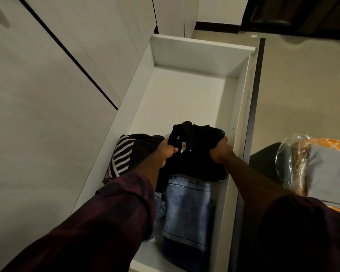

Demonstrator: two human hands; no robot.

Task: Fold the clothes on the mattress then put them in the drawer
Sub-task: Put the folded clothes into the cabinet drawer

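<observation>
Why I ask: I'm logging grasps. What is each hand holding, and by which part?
Both grip one black garment over the drawer: the left hand bunches its left side, the right hand its right side.

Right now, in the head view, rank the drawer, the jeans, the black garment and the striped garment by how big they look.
1. drawer, clearly largest.
2. jeans and black garment: about alike, and the jeans are nearer, so unranked.
3. striped garment, smallest, partly behind the left sleeve.
</observation>
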